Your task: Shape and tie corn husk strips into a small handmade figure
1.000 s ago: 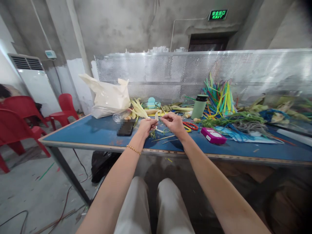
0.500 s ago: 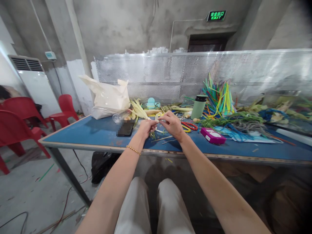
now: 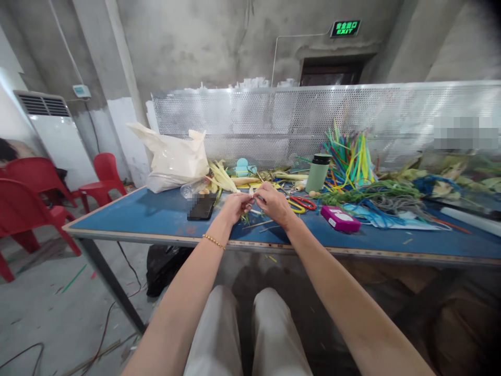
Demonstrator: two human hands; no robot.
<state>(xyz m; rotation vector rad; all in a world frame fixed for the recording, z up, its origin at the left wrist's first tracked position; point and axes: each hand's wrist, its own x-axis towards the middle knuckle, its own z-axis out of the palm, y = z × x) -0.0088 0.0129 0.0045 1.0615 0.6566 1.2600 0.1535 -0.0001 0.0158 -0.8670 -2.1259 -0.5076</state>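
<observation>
Over the near part of the blue table (image 3: 136, 214), my left hand (image 3: 234, 207) and my right hand (image 3: 274, 202) meet with fingertips almost touching. Both are closed in a pinch on a small pale piece (image 3: 251, 192) that looks like corn husk; fingers hide most of it. Just behind my left hand lies a bunch of pale corn husks (image 3: 222, 177). A black phone (image 3: 201, 208) rests left of that hand. To the right of my right hand are red scissor handles (image 3: 307, 203) and a yellow handle loop (image 3: 297, 208). Thin green and pale scraps (image 3: 258, 224) lie beneath the hands.
A green bottle (image 3: 318, 175) with a black lid stands behind the scissors. Further right are a purple box (image 3: 340, 218), bright pipe-cleaner-like strips (image 3: 358, 162) and tangled green cord (image 3: 364, 193). A white plastic bag (image 3: 176, 159) sits at the back left, before a perforated metal screen (image 3: 235, 115).
My right hand has turned slightly and its fingers have closed in lower around the pale piece, which shows less now. My left hand has hardly moved.
</observation>
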